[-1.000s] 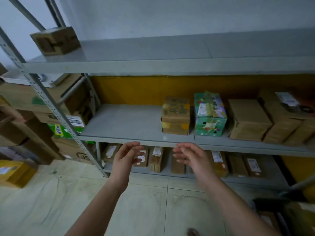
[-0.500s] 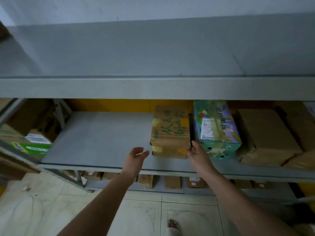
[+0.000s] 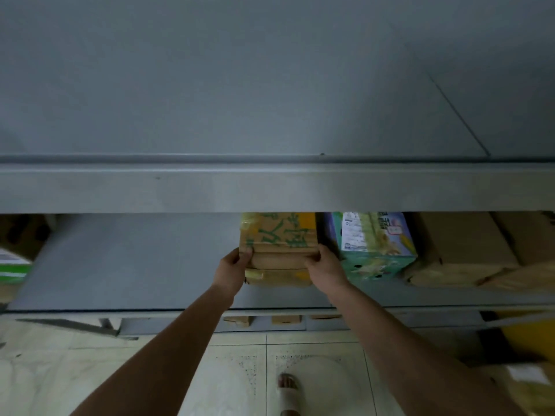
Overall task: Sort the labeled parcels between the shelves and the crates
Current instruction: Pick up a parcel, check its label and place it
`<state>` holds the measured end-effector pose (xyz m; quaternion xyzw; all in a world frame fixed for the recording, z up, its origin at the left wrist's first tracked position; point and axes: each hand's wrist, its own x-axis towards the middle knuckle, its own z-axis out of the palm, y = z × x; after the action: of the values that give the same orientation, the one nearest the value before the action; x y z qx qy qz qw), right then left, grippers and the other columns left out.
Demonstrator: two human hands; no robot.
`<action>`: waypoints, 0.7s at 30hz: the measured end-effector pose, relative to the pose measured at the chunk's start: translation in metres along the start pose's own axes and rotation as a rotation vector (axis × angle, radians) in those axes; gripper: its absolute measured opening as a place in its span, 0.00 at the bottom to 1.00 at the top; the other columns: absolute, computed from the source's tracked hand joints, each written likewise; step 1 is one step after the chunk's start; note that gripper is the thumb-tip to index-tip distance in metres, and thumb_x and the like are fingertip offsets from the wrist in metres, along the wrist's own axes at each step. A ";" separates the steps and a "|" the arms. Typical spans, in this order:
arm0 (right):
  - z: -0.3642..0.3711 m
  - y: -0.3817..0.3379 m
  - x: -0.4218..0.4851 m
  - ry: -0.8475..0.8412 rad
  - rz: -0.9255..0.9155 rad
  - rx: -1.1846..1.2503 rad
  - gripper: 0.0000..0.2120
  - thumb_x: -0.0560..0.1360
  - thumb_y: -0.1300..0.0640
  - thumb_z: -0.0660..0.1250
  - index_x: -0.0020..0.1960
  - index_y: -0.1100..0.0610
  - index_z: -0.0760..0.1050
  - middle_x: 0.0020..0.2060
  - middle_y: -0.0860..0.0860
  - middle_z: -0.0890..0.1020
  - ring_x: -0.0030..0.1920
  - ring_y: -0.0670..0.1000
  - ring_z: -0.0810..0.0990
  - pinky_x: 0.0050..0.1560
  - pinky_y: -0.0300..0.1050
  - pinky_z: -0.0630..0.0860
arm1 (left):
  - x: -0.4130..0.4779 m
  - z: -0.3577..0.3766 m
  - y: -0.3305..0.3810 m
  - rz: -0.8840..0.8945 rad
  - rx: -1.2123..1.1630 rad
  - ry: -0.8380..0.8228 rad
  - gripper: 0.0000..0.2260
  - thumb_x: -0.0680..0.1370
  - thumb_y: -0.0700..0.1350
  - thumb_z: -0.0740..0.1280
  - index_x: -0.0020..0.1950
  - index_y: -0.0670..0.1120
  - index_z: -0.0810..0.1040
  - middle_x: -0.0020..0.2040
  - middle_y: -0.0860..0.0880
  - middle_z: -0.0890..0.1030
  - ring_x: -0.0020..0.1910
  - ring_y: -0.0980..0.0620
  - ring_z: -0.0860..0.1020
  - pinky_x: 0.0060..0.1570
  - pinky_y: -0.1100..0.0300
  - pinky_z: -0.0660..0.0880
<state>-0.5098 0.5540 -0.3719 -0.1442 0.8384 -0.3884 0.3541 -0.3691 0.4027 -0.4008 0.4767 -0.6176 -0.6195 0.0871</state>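
A brown cardboard parcel (image 3: 279, 241) with green characters on top and yellow tape sits on the grey middle shelf (image 3: 135, 265). My left hand (image 3: 232, 270) grips its front left corner, thumb on top. My right hand (image 3: 326, 270) grips its front right corner. Both hands are closed on the parcel's near edge. The upper shelf's front lip (image 3: 270, 187) hides the back of the parcel.
A green and purple printed box (image 3: 375, 244) stands right beside the held parcel, with plain brown boxes (image 3: 462, 250) further right. Small parcels (image 3: 285, 319) lie on the bottom shelf. A green and white box (image 3: 12, 265) is at far left. My sandalled foot (image 3: 288, 394) is on the tiled floor.
I have moved closer to the shelving, so the upper shelf fills the view. Both hands went from open in the air to gripping the brown parcel's front corners.
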 end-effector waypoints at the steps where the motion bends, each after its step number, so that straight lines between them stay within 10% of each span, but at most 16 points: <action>1: 0.001 0.000 -0.009 -0.005 -0.023 0.014 0.16 0.81 0.56 0.63 0.68 0.55 0.72 0.56 0.50 0.79 0.54 0.51 0.77 0.52 0.42 0.70 | -0.007 -0.006 -0.003 0.013 -0.016 -0.005 0.12 0.83 0.56 0.62 0.53 0.52 0.82 0.47 0.48 0.85 0.49 0.46 0.81 0.47 0.57 0.76; 8: 0.008 0.008 -0.114 0.026 -0.203 0.156 0.10 0.81 0.58 0.65 0.61 0.50 0.77 0.50 0.41 0.81 0.49 0.37 0.79 0.53 0.33 0.74 | -0.108 -0.074 -0.031 0.129 -0.078 -0.006 0.20 0.82 0.60 0.62 0.51 0.45 0.81 0.45 0.39 0.82 0.45 0.47 0.77 0.49 0.51 0.73; 16: 0.035 0.020 -0.217 0.108 -0.292 0.568 0.10 0.82 0.60 0.63 0.61 0.56 0.79 0.56 0.52 0.85 0.57 0.50 0.83 0.56 0.42 0.81 | -0.190 -0.138 -0.063 -0.029 -0.470 -0.066 0.14 0.84 0.48 0.62 0.64 0.42 0.79 0.59 0.43 0.84 0.60 0.46 0.81 0.65 0.50 0.74; 21: 0.044 0.025 -0.240 0.178 -0.100 0.504 0.21 0.77 0.47 0.70 0.67 0.51 0.75 0.62 0.48 0.79 0.63 0.50 0.78 0.64 0.46 0.73 | -0.207 -0.165 -0.071 -0.125 -0.679 -0.161 0.15 0.85 0.47 0.59 0.65 0.38 0.76 0.59 0.40 0.84 0.60 0.39 0.81 0.55 0.48 0.82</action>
<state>-0.3078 0.6707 -0.2948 -0.0581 0.7350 -0.6131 0.2839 -0.1097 0.4507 -0.3253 0.4072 -0.3509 -0.8291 0.1536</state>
